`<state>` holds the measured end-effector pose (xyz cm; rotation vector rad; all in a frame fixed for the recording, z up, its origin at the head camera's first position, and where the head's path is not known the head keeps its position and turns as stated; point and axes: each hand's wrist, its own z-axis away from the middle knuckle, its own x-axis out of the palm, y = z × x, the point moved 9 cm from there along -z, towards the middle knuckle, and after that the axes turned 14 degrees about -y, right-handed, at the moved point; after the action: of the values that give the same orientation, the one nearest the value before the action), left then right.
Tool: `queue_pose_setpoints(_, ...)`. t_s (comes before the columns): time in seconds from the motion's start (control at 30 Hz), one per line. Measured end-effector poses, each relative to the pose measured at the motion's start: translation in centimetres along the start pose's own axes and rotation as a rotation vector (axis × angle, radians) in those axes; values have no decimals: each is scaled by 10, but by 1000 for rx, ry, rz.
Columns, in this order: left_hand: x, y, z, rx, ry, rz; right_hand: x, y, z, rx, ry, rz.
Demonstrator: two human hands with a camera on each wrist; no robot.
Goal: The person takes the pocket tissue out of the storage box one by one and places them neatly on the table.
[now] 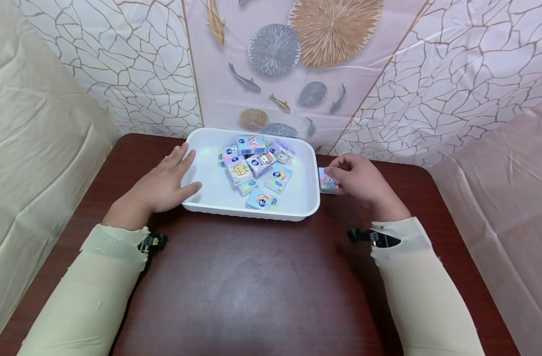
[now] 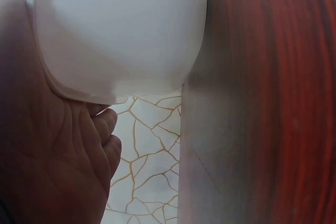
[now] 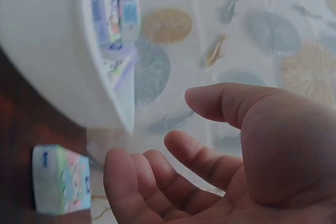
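Observation:
My left hand (image 1: 164, 184) rests at the left rim of a white plastic tray (image 1: 200, 190), fingers extended; in the left wrist view the palm (image 2: 52, 166) lies against the tray's side (image 2: 126, 30). Inside the tray, several small pocket tissue packs with cartoon prints lie in a loose pile, one pack (image 1: 251, 145) on top at the back. Just outside the right wall, a blue tissue pack (image 1: 326, 180) sits on the table. Over it is my right hand (image 1: 362, 180). The right wrist view shows its fingers loosely bent and holding nothing, apart from that pack (image 3: 62, 179).
The dark red-brown wooden table (image 1: 244, 277) extends in front of the tray. A patterned cloth backdrop (image 1: 151, 74) rises close behind the tray, and pale fabric walls (image 1: 511, 207) stand on both sides.

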<state>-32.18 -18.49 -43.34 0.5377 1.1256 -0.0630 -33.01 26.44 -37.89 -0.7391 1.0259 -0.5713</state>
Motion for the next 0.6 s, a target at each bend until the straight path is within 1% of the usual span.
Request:
queue_pose_setpoints(0.1, 0, 0, 0, 3, 2, -2, 3, -11, 1, -7, -4, 4)
queue_pose_setpoints(0.2, 0, -1, 0, 2, 0, -2, 7, -19, -1, -6, -20, -14)
queue_pose_setpoints(0.4, 1, -2, -1, -9, -13, 9, 14, -31, -8, 3, -63, -64)
queue_pose_setpoints(0.6, 1, -1, -1, 1, -2, 10, 19, -39, -16, -9, -79, -68)
